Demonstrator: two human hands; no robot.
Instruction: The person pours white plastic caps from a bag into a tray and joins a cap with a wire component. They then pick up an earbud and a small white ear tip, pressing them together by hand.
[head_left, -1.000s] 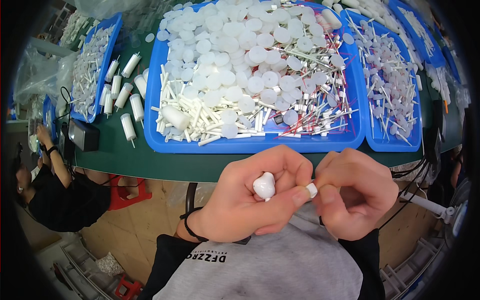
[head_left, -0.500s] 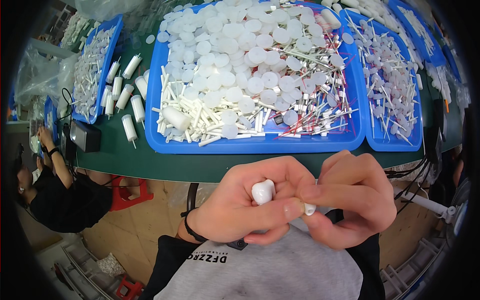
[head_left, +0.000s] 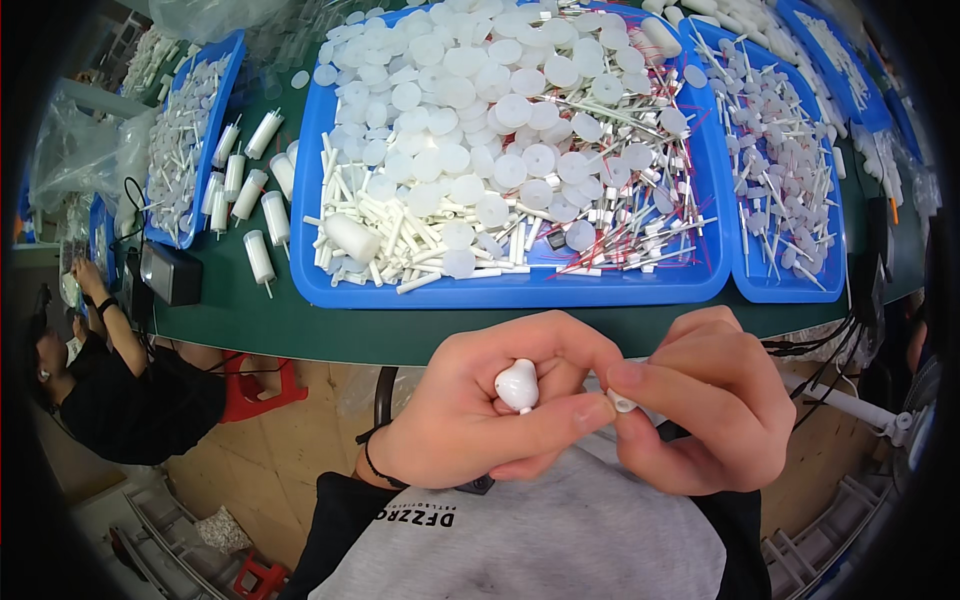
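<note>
My left hand [head_left: 490,410] is closed around a small white plastic part [head_left: 518,384], whose rounded end sticks up between thumb and fingers. My right hand [head_left: 715,400] presses against it from the right, pinching a small white piece [head_left: 622,402] at the fingertips. Both hands are held close to my chest, below the edge of the green table [head_left: 330,325]. A large blue tray [head_left: 520,290] directly ahead holds several white discs, white tubes and thin red-wired pins.
A second blue tray [head_left: 790,290] of discs and pins lies to the right, a third [head_left: 175,150] to the left. White cylinders [head_left: 258,255] stand on the table beside a black box [head_left: 172,272]. Another person in black [head_left: 120,390] sits lower left. Cables hang at right.
My hands have stayed together and shifted slightly; the right fingers have turned and closed in on the small piece at the left thumb's tip.
</note>
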